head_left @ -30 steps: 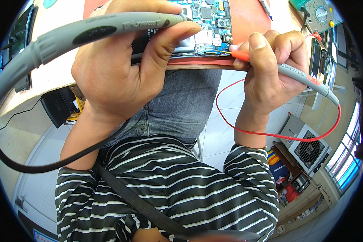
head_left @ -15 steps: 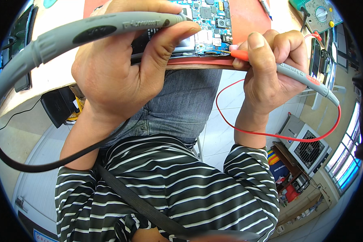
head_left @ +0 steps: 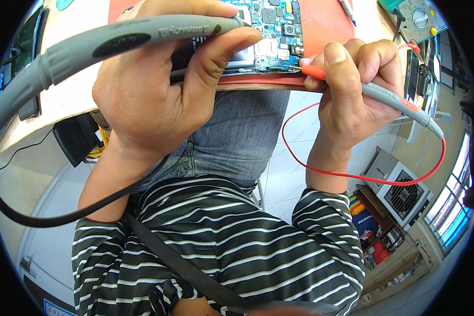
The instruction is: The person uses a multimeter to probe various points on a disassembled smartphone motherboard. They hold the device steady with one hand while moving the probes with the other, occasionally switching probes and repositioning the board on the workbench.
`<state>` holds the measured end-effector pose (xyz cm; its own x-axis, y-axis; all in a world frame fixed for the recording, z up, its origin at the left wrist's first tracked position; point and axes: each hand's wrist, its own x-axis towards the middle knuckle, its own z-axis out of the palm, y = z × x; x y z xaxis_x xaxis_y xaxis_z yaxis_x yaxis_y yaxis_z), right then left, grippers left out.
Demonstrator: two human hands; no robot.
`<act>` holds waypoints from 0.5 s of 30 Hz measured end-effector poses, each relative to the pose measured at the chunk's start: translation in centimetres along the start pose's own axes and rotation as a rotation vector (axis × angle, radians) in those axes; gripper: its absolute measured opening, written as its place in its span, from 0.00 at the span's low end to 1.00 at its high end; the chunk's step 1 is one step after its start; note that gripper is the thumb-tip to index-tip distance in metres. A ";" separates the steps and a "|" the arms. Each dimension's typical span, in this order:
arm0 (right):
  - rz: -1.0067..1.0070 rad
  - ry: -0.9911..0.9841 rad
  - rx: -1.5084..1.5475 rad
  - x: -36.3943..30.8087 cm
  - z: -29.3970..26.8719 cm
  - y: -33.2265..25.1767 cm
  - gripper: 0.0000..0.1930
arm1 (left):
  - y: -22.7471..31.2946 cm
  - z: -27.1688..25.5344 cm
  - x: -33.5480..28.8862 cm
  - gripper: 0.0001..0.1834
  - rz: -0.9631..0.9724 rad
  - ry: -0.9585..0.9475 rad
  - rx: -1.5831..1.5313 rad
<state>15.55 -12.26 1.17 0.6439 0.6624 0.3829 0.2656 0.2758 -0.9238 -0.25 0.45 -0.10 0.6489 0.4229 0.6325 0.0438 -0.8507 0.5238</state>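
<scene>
Likely testing circuit board point(head_left: 271, 38), pinching grey probe point(head_left: 158, 32) in left hand point(head_left: 152, 100), red-tipped probe point(head_left: 383, 96) in right hand point(head_left: 347, 100); next, hold steady.

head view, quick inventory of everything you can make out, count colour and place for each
Wooden tabletop: 1, pale, top
Flat mat: 1, orange-red, top centre
Flat circuit board: 1, blue, over the mat
Slim pen: 1, grey with blue tip, upper right
Boxy multimeter: 1, green, upper right
Curved probe: 1, grey with black oval, upper left
Thick cable: 1, black, left
Straight probe: 1, grey and orange-red, right
Thin wire: 1, red, right
Boxy air cooler: 1, white with dark grille, lower right
Small shelf items: uncountable, lower right
Jeans: 1, grey, centre
Striped shirt: 1, black-and-white, bottom
Left hand: 1, bare, gripping curved probe
Right hand: 1, bare, gripping straight probe
</scene>
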 end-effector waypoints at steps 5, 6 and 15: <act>-0.020 0.001 0.010 0.0 0.0 0.1 0.14 | 0.3 0.0 0.0 0.11 -0.059 0.001 -0.055; -0.021 0.002 0.006 0.0 0.0 0.1 0.14 | 0.4 0.0 0.0 0.11 -0.069 0.001 -0.052; -0.013 0.014 0.002 -0.1 0.0 0.1 0.14 | 0.1 0.0 0.1 0.11 -0.009 0.003 -0.006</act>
<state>15.52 -12.24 1.05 0.6505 0.6489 0.3948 0.2727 0.2856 -0.9187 -0.18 0.40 0.03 0.6464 0.4314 0.6293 0.0452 -0.8450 0.5328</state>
